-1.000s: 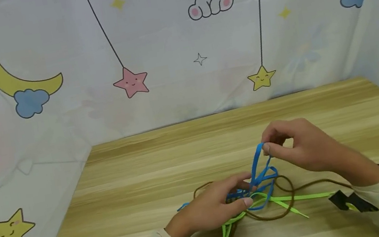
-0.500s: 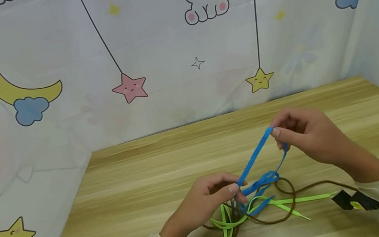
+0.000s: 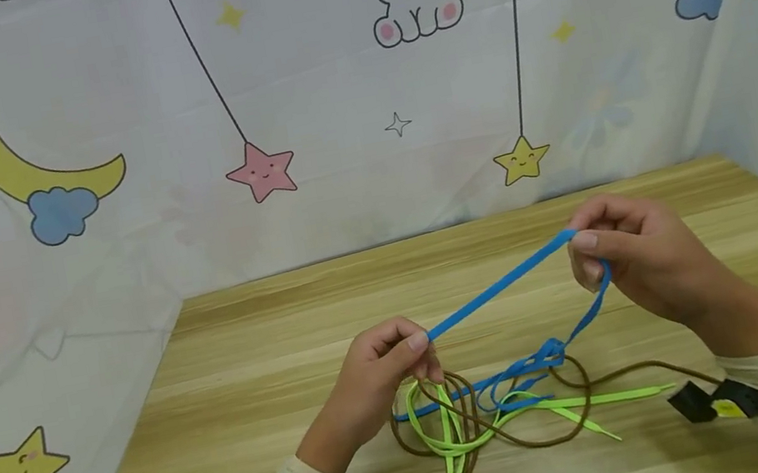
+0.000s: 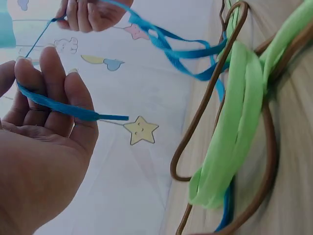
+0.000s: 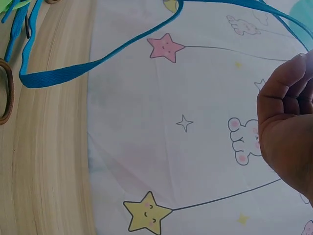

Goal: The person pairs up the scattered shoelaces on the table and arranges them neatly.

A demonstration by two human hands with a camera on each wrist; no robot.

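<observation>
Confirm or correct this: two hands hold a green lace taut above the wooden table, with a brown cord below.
The colour is wrong: the head view shows the left hand and right hand holding a blue lace taut above the wooden table, with a brown cord below.

The flat shoelace is solid bright blue, the looped lace plain neon green, and the round cord brown. Streaky wood grain in tan and olive-brown patterns the tabletop. The far white backdrop carries a yellow crescent moon with a blue cloud at left, a pink star and a pink-cheeked white rabbit.
</observation>
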